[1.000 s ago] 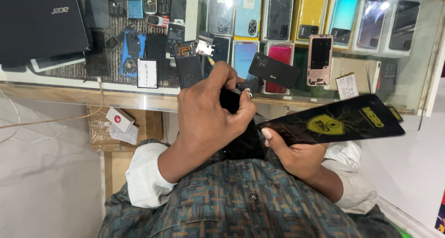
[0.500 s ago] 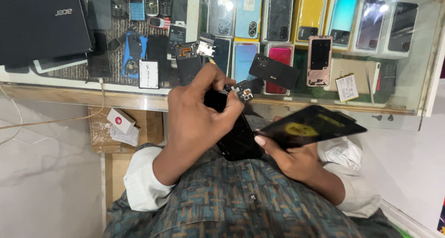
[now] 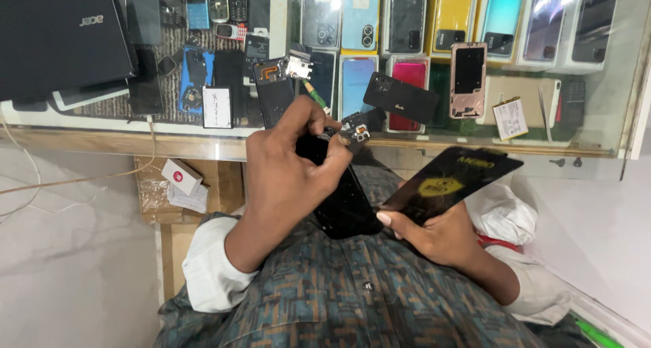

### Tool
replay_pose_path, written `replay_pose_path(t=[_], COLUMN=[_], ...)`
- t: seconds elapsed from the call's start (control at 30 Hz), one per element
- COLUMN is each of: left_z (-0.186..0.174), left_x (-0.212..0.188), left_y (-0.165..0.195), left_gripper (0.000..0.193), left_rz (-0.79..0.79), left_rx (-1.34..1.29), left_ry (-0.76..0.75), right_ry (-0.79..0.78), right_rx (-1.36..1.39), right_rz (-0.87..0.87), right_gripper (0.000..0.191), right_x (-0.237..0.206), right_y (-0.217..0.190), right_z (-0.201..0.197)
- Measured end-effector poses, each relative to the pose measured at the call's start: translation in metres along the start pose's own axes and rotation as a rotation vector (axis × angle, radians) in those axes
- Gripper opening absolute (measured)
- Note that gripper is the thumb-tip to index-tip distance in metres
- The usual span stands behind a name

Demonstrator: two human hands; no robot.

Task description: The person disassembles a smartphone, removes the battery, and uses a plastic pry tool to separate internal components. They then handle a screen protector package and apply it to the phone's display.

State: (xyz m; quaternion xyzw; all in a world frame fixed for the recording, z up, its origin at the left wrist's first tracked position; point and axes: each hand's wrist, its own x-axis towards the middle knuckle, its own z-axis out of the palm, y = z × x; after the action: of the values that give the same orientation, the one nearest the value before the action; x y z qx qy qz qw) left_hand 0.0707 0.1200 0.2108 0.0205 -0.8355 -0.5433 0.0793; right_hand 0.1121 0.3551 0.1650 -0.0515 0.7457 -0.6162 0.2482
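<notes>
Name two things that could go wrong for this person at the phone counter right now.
The left hand pinches a small part at the top of the dark phone, which is propped against the body, so it may slip. The right hand grips the black packet only by its lower edge; it could drop.

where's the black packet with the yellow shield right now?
Head view, right of centre: the black packet is pinched in the right hand, just below the glass counter's edge, beside the dark phone under the left hand.

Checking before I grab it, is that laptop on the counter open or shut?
Shut. The black laptop lies flat on the glass counter with its lid down; only the lid's outer face shows, no screen or keyboard.
</notes>
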Motion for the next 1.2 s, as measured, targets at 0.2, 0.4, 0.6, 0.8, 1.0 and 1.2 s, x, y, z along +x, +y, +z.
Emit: replay_pose_path(t=[0.2,0.4,0.6,0.8,1.0,1.2], left_z=[0.003,0.002,0.008,0.009,0.008,0.007], left_x=[-0.001,-0.001,-0.002,-0.001,-0.002,-0.008], left_y=[0.004,-0.002,-0.008,-0.009,-0.004,0.003], left_gripper=[0.022,0.023,0.022,0.022,0.022,0.025], left_rz=[0.123,0.092,0.028,0.077,0.111,0.150], left_rx=[0.097,0.143,0.148,0.155,0.160,0.161], left_ry=[0.047,0.057,0.045,0.044,0.052,0.048], right_ry=[0.131,0.101,0.022,0.008,0.007,0.195], right_rx=[-0.078,-0.088,-0.129,-0.114,-0.181,-0.056], right_rz=[-0.068,-0.103,-0.039,-0.014,-0.023,-0.138], right_gripper=[0.013,0.012,0.011,0.010,0.010,0.016], right_x=[0.002,0.003,0.000,-0.004,-0.007,-0.002], right_y=[0.001,0.005,0.009,0.011,0.013,0.012], right_z=[0.008,0.009,-0.003,-0.004,-0.004,0.006])
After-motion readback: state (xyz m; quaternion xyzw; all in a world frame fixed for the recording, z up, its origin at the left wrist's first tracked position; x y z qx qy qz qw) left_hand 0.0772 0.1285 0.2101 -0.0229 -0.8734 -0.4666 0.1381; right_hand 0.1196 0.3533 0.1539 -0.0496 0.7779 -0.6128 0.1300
